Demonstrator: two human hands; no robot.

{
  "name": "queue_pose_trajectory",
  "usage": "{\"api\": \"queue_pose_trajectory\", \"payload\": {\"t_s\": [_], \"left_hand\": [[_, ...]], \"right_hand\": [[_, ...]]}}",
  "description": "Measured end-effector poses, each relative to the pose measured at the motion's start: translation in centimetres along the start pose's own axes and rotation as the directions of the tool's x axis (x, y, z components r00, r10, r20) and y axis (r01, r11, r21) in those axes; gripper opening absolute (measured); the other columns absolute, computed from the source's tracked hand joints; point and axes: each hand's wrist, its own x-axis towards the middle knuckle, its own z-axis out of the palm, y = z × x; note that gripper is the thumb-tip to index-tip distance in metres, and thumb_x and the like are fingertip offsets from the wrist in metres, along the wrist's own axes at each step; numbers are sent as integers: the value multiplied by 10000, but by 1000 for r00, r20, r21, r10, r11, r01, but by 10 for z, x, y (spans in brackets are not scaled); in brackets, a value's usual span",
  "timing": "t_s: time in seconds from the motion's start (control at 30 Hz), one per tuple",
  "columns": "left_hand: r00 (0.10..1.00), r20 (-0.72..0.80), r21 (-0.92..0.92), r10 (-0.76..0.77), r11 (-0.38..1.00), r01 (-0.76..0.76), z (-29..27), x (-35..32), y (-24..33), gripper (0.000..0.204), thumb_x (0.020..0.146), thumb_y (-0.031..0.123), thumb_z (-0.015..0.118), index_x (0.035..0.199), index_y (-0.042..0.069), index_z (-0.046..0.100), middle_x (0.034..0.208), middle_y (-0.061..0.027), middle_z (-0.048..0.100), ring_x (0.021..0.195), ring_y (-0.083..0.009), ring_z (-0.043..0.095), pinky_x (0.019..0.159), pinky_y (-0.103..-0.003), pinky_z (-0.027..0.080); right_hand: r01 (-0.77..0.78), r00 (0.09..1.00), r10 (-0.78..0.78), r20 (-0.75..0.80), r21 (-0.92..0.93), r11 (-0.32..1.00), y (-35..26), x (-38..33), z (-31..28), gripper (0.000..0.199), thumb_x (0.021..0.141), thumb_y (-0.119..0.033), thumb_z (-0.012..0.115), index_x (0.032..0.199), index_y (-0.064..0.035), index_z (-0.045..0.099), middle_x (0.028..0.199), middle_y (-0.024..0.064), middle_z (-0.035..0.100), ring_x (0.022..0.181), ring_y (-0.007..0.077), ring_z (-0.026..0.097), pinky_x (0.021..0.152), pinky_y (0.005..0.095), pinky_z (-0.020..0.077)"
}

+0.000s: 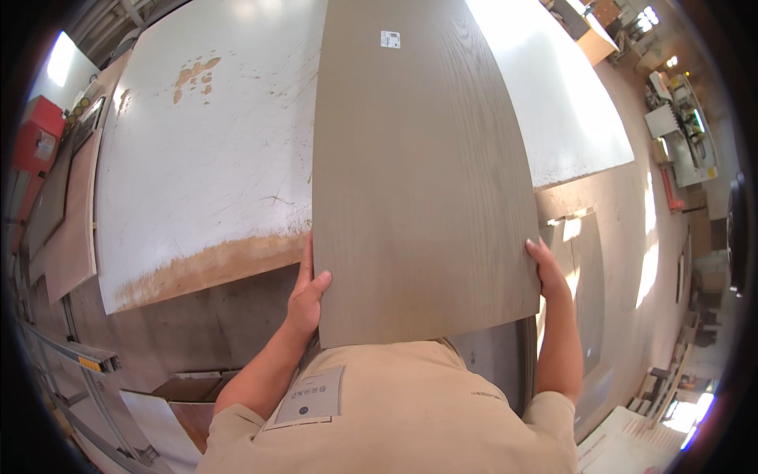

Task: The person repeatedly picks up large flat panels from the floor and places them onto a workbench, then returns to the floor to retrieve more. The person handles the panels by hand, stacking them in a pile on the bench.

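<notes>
Head view: grey-brown wood-grain panel (418,182) is gripped by its side edges toward the near end, left hand (306,304) on one, right hand (551,270) on the other, and is held over the worn white table (213,158), contact unclear, small white label (390,39) stuck farther up.

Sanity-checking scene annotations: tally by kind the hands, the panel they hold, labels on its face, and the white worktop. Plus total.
Hands: 2 (left hand, right hand)
Grey-brown wood-grain panel, held by its side edges: 1
White label on its face: 1
White worktop, showing on both sides of the panel: 1
Total: 5
</notes>
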Motion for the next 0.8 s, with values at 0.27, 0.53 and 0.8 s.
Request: {"api": "queue_pose_trajectory", "payload": {"t_s": [0.27,0.53,0.8], "left_hand": [[994,104,-16,24,1000,-22,-9,-15,-9,790,855,43,424,1529,72,13,1589,-82,77,1452,-202,101,1159,-332,105],[995,86,81,52,995,-59,-15,-31,-6,868,789,118,506,1525,45,52,1586,-96,104,1457,-203,93,1160,-337,93],[998,64,270,6,963,-23,-2,-54,1,945,761,173,594,1524,37,54,1579,-120,124,1451,-219,129,1152,-332,124]], "right_hand": [[-114,990,128,-55,209,971,34,1,-21,592,896,-406,528,1337,-13,479,1286,94,551,1162,233,518,1013,354,376],[-78,997,76,20,283,956,49,-18,-21,563,873,-420,502,1265,-17,535,1216,103,597,1118,255,553,986,384,396],[-150,989,143,44,345,927,56,-20,-30,588,874,-450,495,1293,-38,499,1222,115,591,1126,286,559,961,425,436]]}}
